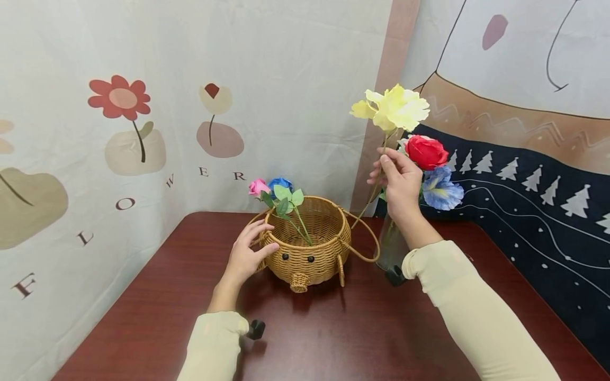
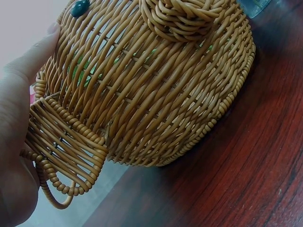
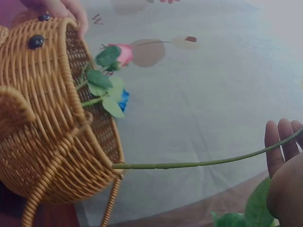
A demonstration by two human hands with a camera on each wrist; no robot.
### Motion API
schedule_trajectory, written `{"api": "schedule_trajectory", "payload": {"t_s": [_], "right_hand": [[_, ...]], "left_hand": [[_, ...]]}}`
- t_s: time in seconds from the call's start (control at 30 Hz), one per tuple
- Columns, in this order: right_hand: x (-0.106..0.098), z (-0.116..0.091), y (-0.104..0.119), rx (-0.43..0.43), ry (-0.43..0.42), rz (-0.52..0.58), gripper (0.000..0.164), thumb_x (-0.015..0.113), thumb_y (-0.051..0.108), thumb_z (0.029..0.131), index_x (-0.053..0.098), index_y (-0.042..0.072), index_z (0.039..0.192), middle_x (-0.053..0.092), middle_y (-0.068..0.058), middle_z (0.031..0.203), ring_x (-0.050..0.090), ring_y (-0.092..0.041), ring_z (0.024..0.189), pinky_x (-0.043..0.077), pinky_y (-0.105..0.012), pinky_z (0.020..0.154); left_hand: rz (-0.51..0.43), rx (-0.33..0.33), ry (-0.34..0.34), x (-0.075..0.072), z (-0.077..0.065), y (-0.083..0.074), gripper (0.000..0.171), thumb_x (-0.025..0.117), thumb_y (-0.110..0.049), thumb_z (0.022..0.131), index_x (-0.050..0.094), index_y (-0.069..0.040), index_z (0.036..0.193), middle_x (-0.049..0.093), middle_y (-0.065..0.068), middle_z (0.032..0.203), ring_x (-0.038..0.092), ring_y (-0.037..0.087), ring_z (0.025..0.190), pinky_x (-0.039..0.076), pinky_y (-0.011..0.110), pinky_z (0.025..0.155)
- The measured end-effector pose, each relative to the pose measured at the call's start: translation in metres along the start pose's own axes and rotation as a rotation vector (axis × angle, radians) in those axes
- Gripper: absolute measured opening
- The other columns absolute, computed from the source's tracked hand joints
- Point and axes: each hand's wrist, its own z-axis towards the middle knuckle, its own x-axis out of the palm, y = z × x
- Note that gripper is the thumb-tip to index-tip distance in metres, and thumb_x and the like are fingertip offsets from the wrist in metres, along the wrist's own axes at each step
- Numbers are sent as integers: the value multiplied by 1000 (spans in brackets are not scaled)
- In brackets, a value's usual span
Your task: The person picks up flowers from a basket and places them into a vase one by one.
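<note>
Yellow flower [image 1: 396,108] in right hand [image 1: 400,180]; basket [image 1: 305,262] alongside

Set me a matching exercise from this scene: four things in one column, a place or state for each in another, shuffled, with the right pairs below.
Column one
1. Yellow flower
2. Pink rose
3. Left hand
4. Glass vase

Column two
A. standing on the table
B. held in the right hand
C. thumb against the wicker basket
D. beside a blue flower

Pairs: 1-B, 2-D, 3-C, 4-A
</note>
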Motion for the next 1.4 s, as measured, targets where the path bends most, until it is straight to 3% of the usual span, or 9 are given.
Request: {"api": "schedule_trajectory", "payload": {"t_s": [0.13, 0.43, 0.87, 1.03, 1.2, 1.4], "right_hand": [[-4, 5, 5, -21, -3, 7, 19, 60, 5, 96, 70, -2, 110, 64, -13, 83, 63, -18, 61, 57, -29, 60], [-16, 16, 14, -111, -20, -89, 16, 62, 5, 95, 71, 0, 108, 65, -14, 81, 62, -16, 59, 56, -27, 57], [-19, 26, 28, -330, -66, -224, 17, 61, 1, 94, 71, -6, 106, 68, -9, 80, 61, -11, 59, 54, -19, 60], [-17, 28, 34, -357, -88, -252, 16, 61, 0, 94, 73, -3, 105, 66, -6, 79, 61, -12, 59, 53, -18, 60], [-18, 28, 36, -395, -112, -290, 17, 61, 2, 95, 72, -6, 105, 65, -12, 78, 61, -12, 58, 54, -19, 60], [-22, 23, 32, -326, -152, -317, 18, 62, 4, 94, 72, -3, 107, 65, -14, 81, 60, -12, 59, 52, -17, 61]], "left_hand": [[1, -10, 0, 0, 0, 0, 42, 80, -29, 82, 65, -20, 121, 46, 3, 144, 43, 27, 131, 42, 49, 101], [-5, -3, 0, 0, -1, 0, 43, 80, -29, 82, 65, -20, 121, 46, 5, 144, 43, 28, 131, 42, 50, 101], [-7, -8, 0, 0, -2, 0, 43, 80, -29, 82, 65, -20, 121, 46, 4, 144, 43, 28, 131, 42, 49, 101], [-18, -2, 3, 1, -1, 2, 43, 79, -27, 83, 64, -18, 122, 45, 6, 145, 41, 29, 132, 41, 49, 101], [-26, 6, 3, 0, -1, 1, 43, 79, -26, 83, 65, -16, 122, 45, 8, 145, 41, 29, 132, 41, 49, 102], [-16, 0, 4, 0, -1, 0, 43, 80, -28, 82, 65, -18, 122, 45, 6, 145, 41, 28, 132, 41, 48, 102]]}}
